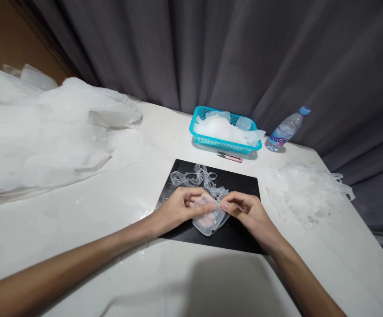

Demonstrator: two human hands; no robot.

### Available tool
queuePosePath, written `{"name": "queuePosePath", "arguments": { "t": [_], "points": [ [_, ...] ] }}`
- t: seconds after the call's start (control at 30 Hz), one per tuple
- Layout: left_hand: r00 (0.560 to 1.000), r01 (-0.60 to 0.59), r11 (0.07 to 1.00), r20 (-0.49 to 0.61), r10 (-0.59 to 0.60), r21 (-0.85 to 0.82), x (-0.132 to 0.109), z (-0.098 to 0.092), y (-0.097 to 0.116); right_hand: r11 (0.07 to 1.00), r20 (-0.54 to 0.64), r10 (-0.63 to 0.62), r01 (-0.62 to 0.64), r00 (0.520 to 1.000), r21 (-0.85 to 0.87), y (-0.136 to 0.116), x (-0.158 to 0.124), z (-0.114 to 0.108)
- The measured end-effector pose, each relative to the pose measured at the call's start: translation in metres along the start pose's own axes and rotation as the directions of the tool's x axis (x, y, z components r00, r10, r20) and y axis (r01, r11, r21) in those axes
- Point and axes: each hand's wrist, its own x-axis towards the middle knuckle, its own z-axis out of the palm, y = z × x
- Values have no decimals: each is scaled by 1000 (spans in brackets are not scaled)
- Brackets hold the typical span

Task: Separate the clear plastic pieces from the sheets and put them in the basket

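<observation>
My left hand grips a translucent, roughly rectangular silicone-like piece with small round marks, its thumb on top and fingers underneath. At the piece's right edge, my right hand pinches with thumb and forefinger; it seems to hold the edge or a thin strip there. Both hands are above a black mat. Behind them on the mat lies a tangle of clear trimmed strips, reaching toward the held piece.
Beyond the mat stands a turquoise basket with translucent pieces, a pink-handled cutter before it. A water bottle stands to its right. Clear scraps are heaped at right, and white translucent sheets at left. A grey curtain hangs behind.
</observation>
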Motion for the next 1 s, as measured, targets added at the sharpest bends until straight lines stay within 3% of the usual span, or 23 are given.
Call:
{"name": "queuePosePath", "arguments": {
  "t": [0.07, 0.1, 0.2, 0.23, 0.3, 0.33, 0.4, 0.47, 0.53, 0.6, 0.7, 0.87, 1.0],
  "points": [
    [988, -154, 954, 8, 157, 258, -5, 1, -3, 998, -36, 4, -6, 999, -56, 3, 1, 3],
    [960, -273, 875, 60, 272, 401, -8, 1, -5, 995, -73, 3, -10, 997, -96, 5, 1, 6],
    [783, -586, 473, 310, 539, 658, -15, 1, -15, 969, -212, -19, -35, 977, -244, 10, 3, 11],
    [733, -626, 371, 356, 580, 686, -16, 0, -18, 957, -248, -31, -43, 968, -286, 12, 4, 13],
    [701, -629, 298, 357, 618, 718, -15, -1, -21, 938, -297, -60, -48, 953, -344, 13, 5, 14],
    [712, -615, 324, 329, 620, 719, -14, -1, -21, 932, -310, -76, -43, 948, -360, 14, 5, 14],
    [793, -539, 477, 227, 566, 694, -13, 0, -18, 930, -304, -89, -30, 948, -366, 14, 6, 14],
    [887, -403, 671, 85, 454, 622, -11, 1, -11, 943, -266, -82, -12, 961, -332, 13, 6, 12],
    [948, -247, 817, -45, 315, 521, -10, 3, -5, 967, -206, -74, 20, 976, -252, 11, 5, 9],
    [970, -144, 904, -125, 211, 401, -7, 3, -2, 983, -160, -92, 63, 983, -174, 9, 4, 5],
    [981, -87, 977, -152, 117, 195, -4, 2, -2, 980, -117, -121, 101, 986, -170, 6, 1, -2],
    [989, -63, 997, -135, 58, -34, 1, 3, -5, 970, 3, -94, 92, 996, -226, 4, -3, -5],
    [994, -31, 991, -104, 17, -127, 2, 4, -2, 982, 5, -93, 93, 996, -162, 2, -4, -4]
  ]
}}
